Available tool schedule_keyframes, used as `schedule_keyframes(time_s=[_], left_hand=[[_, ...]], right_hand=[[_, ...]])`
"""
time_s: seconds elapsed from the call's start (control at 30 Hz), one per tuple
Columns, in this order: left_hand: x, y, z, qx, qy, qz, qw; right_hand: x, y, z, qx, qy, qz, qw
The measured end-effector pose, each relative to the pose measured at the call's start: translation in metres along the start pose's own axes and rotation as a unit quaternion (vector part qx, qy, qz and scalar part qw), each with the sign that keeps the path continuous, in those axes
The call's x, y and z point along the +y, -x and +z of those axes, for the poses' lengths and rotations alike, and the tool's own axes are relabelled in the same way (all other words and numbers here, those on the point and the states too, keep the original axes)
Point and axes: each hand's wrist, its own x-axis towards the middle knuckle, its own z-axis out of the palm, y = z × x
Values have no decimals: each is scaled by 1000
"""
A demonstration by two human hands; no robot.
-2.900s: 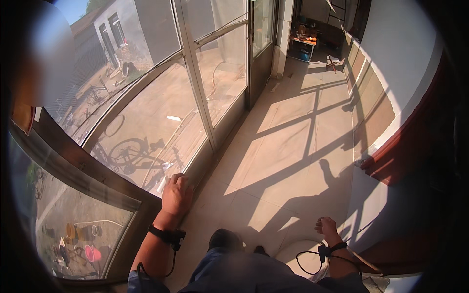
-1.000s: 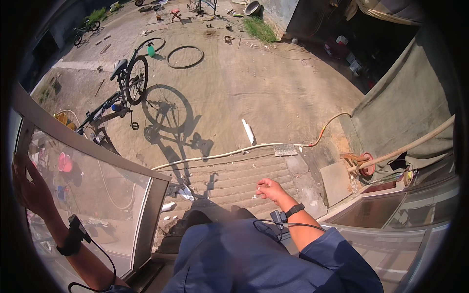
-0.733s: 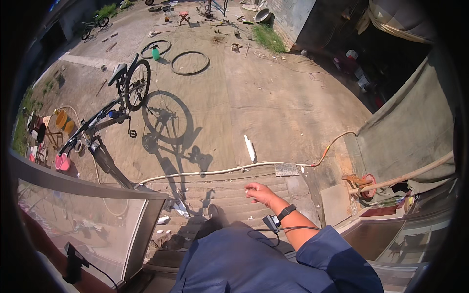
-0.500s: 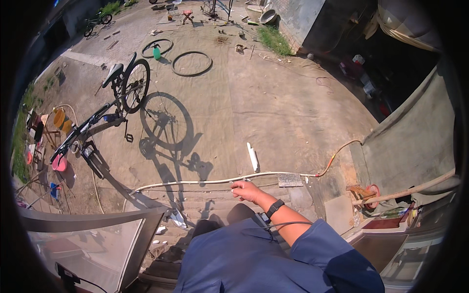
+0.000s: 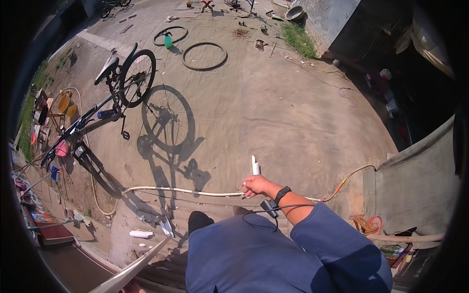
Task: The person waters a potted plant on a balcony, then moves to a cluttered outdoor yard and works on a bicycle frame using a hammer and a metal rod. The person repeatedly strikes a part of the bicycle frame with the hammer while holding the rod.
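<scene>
My right hand is in front of me over the steps, fingers curled; anything inside them is too small to make out. Just beyond it in the picture lies a white broken pipe piece on the ground. A long pale hose runs across the ground behind my hand. My left hand barely shows at the bottom edge beside the glazed door's frame, its fingers mostly hidden. Below me are concrete steps with white fragments.
A bicycle stands at the left near buckets. Two tyres, a green spray bottle and small debris lie farther out. A grey basin is by the wall. At right are a dark doorway, hanging tarp and wooden pole.
I have gone from the indoor corridor through the doorway onto the steps. The door frame has slipped down out of view, and my left hand has dropped to the bottom edge.
</scene>
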Motion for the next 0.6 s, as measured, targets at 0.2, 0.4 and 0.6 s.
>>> schedule_keyframes(time_s=[0.2, 0.4, 0.6], left_hand=[[76, 180, 22, -243, 112, -355, 896], [136, 299, 64, -338, 74, -668, 659], [224, 331, 193, -353, 43, -762, 542]], right_hand=[[-41, -37, -96, 61, 10, -1, 998], [-110, -138, -182, -23, 22, -12, 999], [-215, -207, -260, -31, 17, -34, 999]])
